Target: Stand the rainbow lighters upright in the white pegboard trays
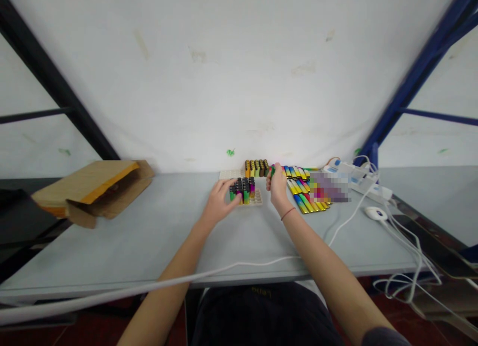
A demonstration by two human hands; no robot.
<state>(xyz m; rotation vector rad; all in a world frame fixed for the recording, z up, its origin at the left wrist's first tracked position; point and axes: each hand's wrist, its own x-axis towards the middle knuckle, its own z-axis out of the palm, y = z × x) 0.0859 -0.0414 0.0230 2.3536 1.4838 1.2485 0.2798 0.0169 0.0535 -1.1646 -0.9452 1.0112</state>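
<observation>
The left hand (217,201), half open, has its fingers and thumb spread about black-topped lighters (245,190) upright in a white tray (257,198), near the middle of the tabletop's (168,249) far edge. The right hand (277,184) is curled closed on a green item (272,171), mostly hidden. Multicoloured lighters (306,203) lie just right of it.

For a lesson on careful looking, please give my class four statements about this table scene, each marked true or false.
1. The left hand is at a tray holding black-topped lighters. True.
2. The brown package lies at the right end of the table. False: the brown package is at the left end.
3. A thin red band circles the right wrist. True.
4. The right hand is spread flat. False: the right hand is curled, with something green showing at its front.
</observation>
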